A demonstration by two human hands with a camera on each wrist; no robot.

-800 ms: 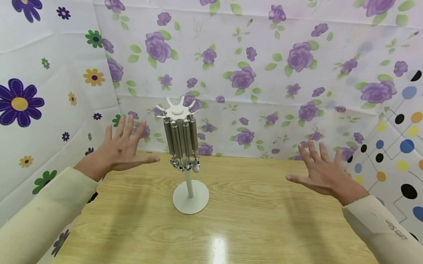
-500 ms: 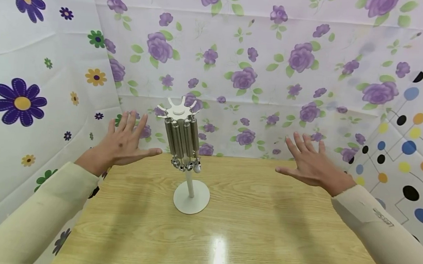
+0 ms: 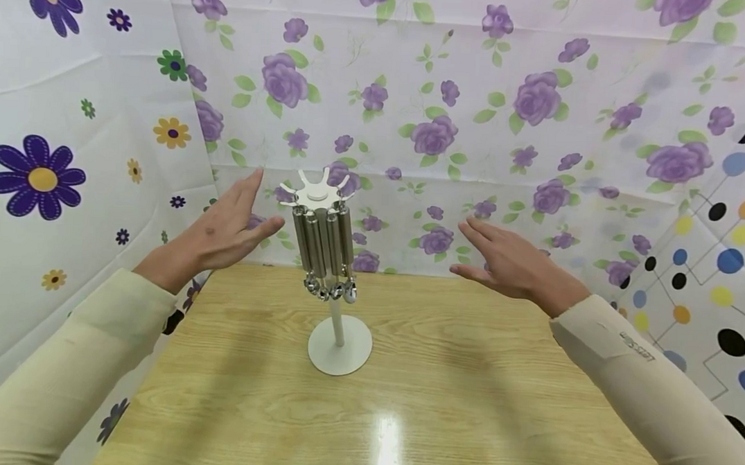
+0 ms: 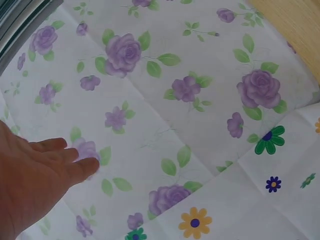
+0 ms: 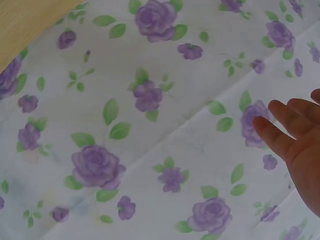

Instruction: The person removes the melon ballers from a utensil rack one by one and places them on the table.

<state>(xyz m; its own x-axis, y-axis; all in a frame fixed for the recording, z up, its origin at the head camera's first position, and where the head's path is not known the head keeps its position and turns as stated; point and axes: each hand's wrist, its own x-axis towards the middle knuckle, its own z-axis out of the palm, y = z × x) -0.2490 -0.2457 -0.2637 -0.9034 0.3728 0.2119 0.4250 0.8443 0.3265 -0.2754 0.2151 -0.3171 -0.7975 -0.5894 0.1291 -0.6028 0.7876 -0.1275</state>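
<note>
A white stand (image 3: 339,359) with a round base and a star of hooks on top stands left of centre in the head view. Several metal utensils (image 3: 323,244) hang from its hooks, with brownish-grey handles and shiny rounded lower ends; their exact kind is too small to tell. My left hand (image 3: 219,226) is raised just left of the stand, thumb apart from the straight fingers. To the right of the stand, my right hand (image 3: 511,259) hovers with straight fingers, farther from it. Neither hand touches anything. Both wrist views show the hands bare against flowered cloth.
The stand rests on a pale wood-grain table (image 3: 440,402). Behind it hangs a cloth with purple roses (image 3: 433,134). A daisy-print cloth (image 3: 112,200) closes the left side, and a dotted cloth (image 3: 728,303) the right.
My right hand has moved left towards the stand. My left hand has turned so its palm faces inward, and the right hand has turned likewise. The stand and utensils stay in place.
</note>
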